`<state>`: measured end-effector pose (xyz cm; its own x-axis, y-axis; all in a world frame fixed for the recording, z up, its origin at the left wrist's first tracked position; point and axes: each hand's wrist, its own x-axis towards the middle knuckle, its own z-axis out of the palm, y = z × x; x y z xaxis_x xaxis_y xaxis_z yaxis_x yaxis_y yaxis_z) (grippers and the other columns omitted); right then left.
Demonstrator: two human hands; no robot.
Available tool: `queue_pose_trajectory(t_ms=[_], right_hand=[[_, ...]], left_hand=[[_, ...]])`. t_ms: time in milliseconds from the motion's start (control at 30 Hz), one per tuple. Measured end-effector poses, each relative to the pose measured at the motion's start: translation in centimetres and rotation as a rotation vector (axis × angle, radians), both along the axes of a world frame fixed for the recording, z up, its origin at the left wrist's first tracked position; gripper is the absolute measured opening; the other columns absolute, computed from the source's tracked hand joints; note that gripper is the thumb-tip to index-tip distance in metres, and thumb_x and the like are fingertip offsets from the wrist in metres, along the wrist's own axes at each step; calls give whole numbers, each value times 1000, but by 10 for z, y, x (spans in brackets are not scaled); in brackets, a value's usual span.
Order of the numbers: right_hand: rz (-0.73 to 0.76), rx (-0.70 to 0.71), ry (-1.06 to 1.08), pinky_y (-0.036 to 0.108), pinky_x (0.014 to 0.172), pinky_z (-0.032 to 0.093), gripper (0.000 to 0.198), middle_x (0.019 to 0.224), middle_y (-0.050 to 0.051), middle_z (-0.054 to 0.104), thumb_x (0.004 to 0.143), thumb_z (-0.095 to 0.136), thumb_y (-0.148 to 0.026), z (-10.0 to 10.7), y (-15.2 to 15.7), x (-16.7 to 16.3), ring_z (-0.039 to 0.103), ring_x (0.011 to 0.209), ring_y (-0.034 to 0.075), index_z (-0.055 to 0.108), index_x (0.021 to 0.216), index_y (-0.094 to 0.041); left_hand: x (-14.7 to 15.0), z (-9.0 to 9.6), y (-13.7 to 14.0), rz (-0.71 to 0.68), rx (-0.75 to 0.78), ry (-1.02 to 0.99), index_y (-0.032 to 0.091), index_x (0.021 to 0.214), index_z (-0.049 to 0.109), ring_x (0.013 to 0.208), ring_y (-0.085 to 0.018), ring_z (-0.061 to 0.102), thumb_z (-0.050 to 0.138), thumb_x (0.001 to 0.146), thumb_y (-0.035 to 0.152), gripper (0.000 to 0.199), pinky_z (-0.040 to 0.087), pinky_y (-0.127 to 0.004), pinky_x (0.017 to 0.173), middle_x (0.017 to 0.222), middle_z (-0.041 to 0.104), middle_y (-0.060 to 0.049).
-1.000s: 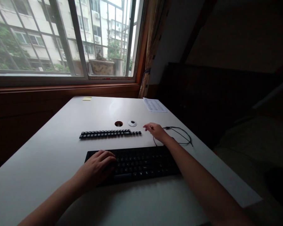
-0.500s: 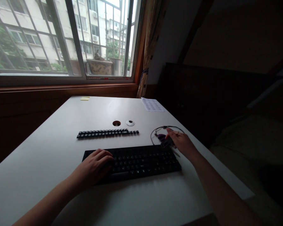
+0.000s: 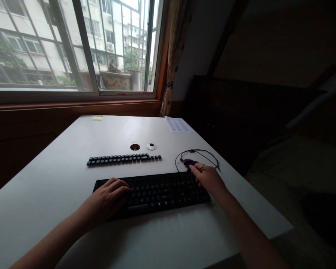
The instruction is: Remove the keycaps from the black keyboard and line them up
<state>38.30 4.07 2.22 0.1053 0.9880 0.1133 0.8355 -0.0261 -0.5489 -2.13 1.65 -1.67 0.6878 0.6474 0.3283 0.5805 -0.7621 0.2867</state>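
Observation:
A black keyboard (image 3: 168, 198) lies across the near part of the white table, its cable (image 3: 210, 152) looped behind its right end. My left hand (image 3: 112, 192) is over the keyboard's left end, fingers curled down on it and holding it. My right hand (image 3: 205, 176) is closed in a pinch at the keyboard's upper right corner; what is between the fingers is hidden. Just beyond those fingertips lies a purple and dark object (image 3: 189, 162), partly covered by the hand. Rows of loose black keycaps (image 3: 117, 160) stand behind the keyboard.
On the white table (image 3: 58, 160) are a round cable hole (image 3: 134, 147) and its white ring cover (image 3: 151, 146). A printed sheet (image 3: 178, 125) lies at the far right edge, a yellow note (image 3: 97, 117) at the far left. A barred window is beyond.
My right hand has come down and nearer, from above the keyboard's top right corner onto it, showing more of the purple object. My left hand stays on the keyboard. The view has shifted slightly.

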Motion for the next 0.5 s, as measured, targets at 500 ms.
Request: queue_pose_trajectory(t_ms=[500], right_hand=[[-37, -40, 349, 22, 41, 37, 37, 47, -4, 57, 81, 59, -56, -32, 8, 15, 51, 38, 13, 56, 71, -21]], left_hand=[[0, 1, 1, -6, -9, -28, 24, 116, 61, 105, -23, 57, 48, 97, 24, 23, 54, -39, 89, 114, 63, -8]])
